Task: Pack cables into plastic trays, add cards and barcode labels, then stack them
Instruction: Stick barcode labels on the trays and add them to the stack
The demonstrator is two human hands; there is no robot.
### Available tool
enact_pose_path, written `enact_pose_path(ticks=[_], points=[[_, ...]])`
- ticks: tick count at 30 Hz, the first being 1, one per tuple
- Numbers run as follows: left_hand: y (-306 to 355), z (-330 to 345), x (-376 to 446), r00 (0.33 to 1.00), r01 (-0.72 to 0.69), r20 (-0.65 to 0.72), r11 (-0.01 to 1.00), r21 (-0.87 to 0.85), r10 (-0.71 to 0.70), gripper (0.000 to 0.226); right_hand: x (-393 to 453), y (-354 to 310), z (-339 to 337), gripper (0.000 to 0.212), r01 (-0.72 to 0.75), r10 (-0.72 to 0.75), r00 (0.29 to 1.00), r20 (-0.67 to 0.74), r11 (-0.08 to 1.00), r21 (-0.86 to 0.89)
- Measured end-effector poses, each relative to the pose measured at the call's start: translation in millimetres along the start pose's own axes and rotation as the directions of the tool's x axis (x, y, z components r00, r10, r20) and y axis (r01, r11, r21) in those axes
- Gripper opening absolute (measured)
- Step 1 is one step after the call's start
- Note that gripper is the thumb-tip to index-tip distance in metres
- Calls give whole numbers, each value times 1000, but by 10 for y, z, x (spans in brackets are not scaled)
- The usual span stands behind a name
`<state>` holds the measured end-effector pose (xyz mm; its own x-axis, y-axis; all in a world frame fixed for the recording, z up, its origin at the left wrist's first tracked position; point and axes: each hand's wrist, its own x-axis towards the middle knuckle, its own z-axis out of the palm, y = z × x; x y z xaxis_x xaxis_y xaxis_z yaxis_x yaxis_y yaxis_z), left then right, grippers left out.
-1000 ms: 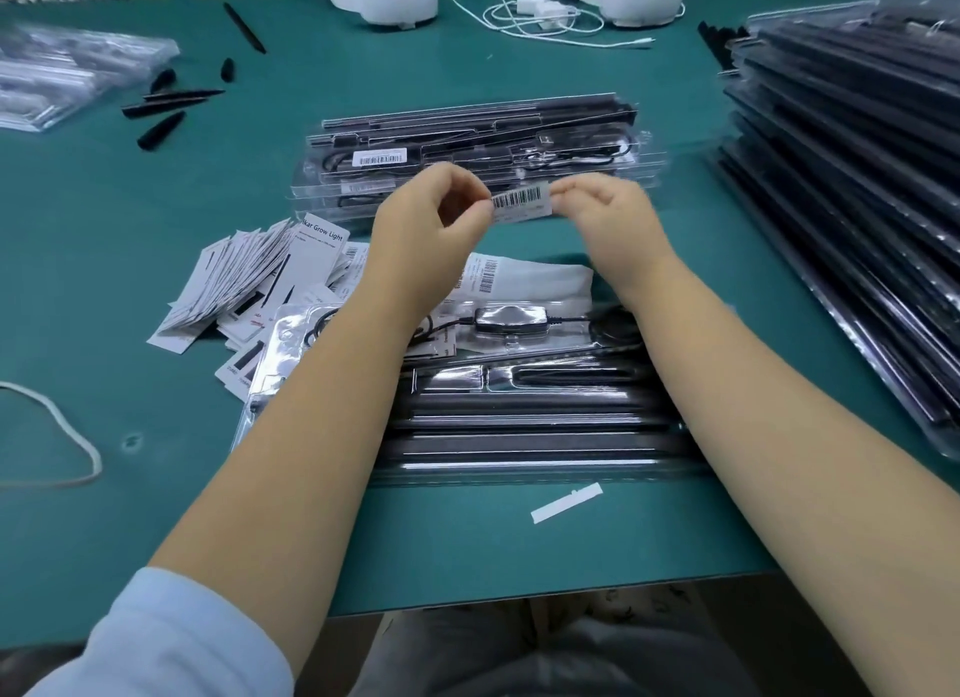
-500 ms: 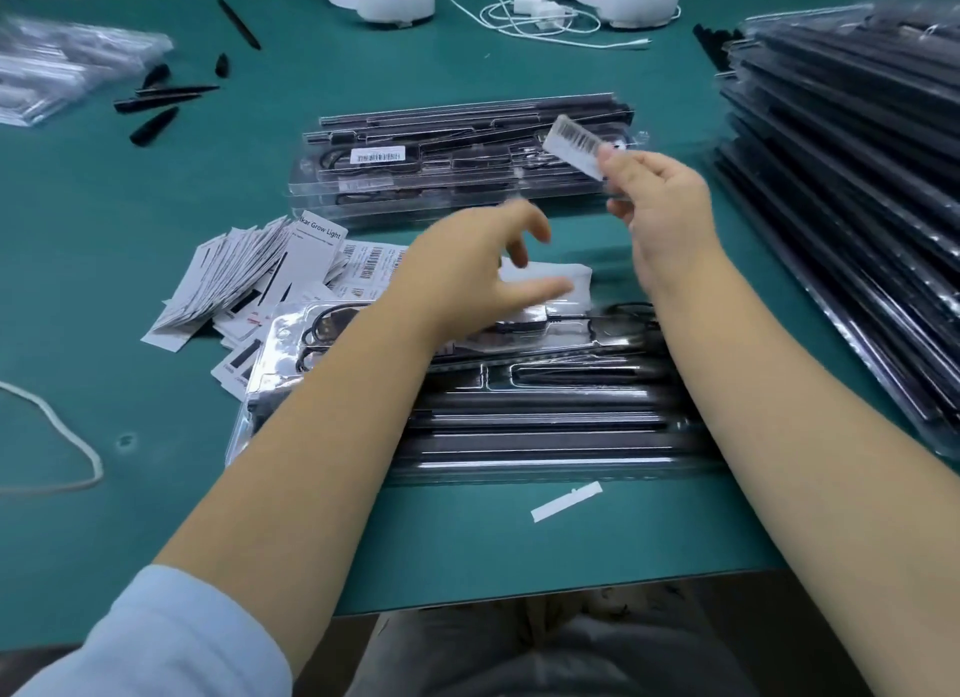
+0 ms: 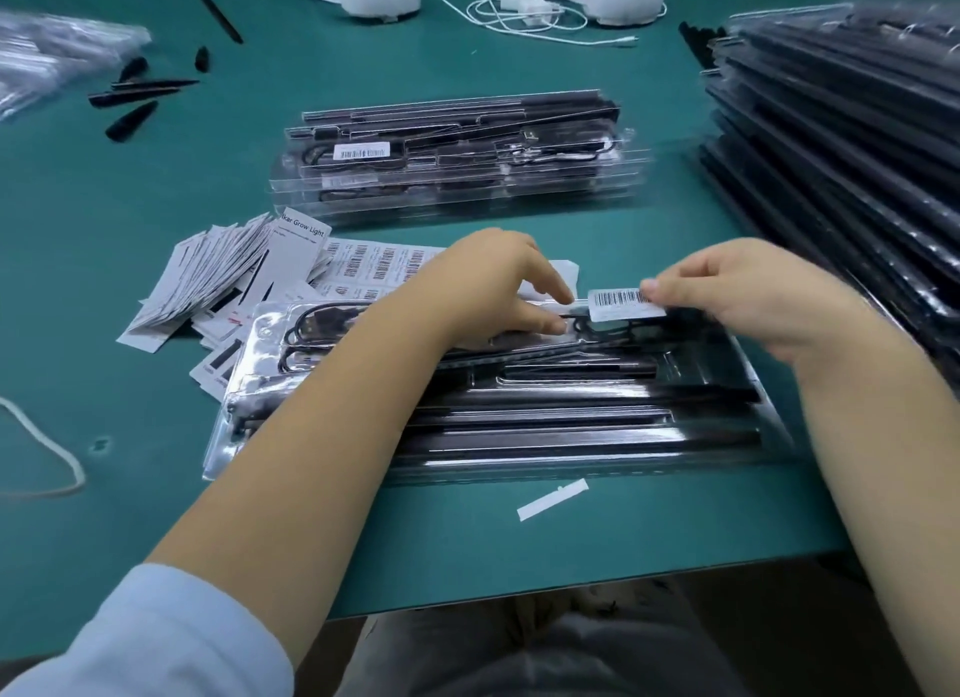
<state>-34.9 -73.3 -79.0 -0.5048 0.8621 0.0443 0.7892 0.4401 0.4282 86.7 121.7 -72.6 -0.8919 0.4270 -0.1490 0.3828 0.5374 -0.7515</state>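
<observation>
- We are pinching a barcode label [image 3: 626, 304] between the thumb and fingers of our right hand [image 3: 748, 301]; the label is hanging just above the far edge of the plastic tray [image 3: 519, 421] in front of us, its barcode facing up;
- our left hand [image 3: 488, 291] is resting on the far part of the same tray, its fingers loosely spread and gripping nothing; the index finger is pointing toward the label's left end, and whether it is touching the label we cannot tell;
- the tray is lying near the front edge of the green table [image 3: 156, 436], between our forearms; it is holding black bars in long slots and a coiled black cable [image 3: 311, 332] at its left end;
- a sheet of barcode labels [image 3: 379, 262] is lying just beyond the tray, partly under our left hand;
- a fanned pile of cards [image 3: 218, 275] is sitting beside the tray's far left corner, one card reading "Grow Light";
- a short stack of finished trays [image 3: 457, 155] is standing toward the middle of the table, its top tray carrying a label;
- a tall stack of dark trays [image 3: 852, 150] is running along the right edge;
- a white paper strip [image 3: 552, 499] is lying between the tray and the front edge;
- loose black tips [image 3: 132, 119] are lying toward the far left corner.
</observation>
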Motion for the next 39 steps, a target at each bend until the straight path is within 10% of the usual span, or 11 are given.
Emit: enact_pose_path(ticks=[14, 39], points=[[112, 41, -138, 993, -116, -47, 986, -123, 111, 58, -24, 106, 100, 26, 36, -34, 999, -18, 991, 126], [97, 29, -115, 992, -119, 21, 989, -87, 121, 33, -14, 88, 116, 29, 51, -52, 998, -35, 998, -40]])
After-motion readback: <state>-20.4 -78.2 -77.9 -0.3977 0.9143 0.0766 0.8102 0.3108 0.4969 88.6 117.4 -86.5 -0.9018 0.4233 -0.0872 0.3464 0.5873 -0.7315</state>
